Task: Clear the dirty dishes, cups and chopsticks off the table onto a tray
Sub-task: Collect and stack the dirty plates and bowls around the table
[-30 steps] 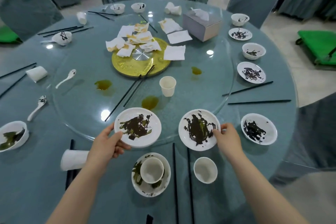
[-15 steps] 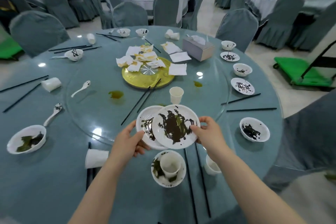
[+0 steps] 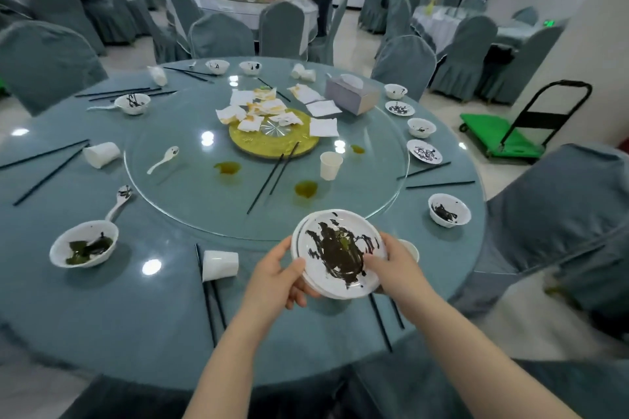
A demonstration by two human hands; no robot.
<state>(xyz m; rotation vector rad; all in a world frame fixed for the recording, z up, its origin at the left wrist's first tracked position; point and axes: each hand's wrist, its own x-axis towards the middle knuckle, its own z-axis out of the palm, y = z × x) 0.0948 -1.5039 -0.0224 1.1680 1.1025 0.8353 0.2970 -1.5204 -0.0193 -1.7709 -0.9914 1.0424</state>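
Two dirty white plates are stacked (image 3: 337,253), the top one smeared with dark sauce, held above the near edge of the round table (image 3: 143,309). My left hand (image 3: 275,277) grips the stack's left rim with thumb on top. My right hand (image 3: 391,267) holds the right rim, thumb on the plate. A cup (image 3: 410,248) peeks out behind my right hand. Dirty bowls (image 3: 83,243) (image 3: 448,209), tipped paper cups (image 3: 219,265) (image 3: 101,154), spoons (image 3: 119,202) and black chopsticks (image 3: 272,177) lie around the table. No tray shows.
A glass turntable (image 3: 190,187) with a gold centre disc (image 3: 272,146), crumpled napkins (image 3: 258,110) and a tissue box (image 3: 352,95) fills the middle. Covered chairs (image 3: 558,214) ring the table. A green trolley (image 3: 503,138) stands at right. People work at a far table (image 3: 258,0).
The two plates, apart on the table a second ago, have been brought together, stacked right on left, and lifted toward me. The view has tilted up.
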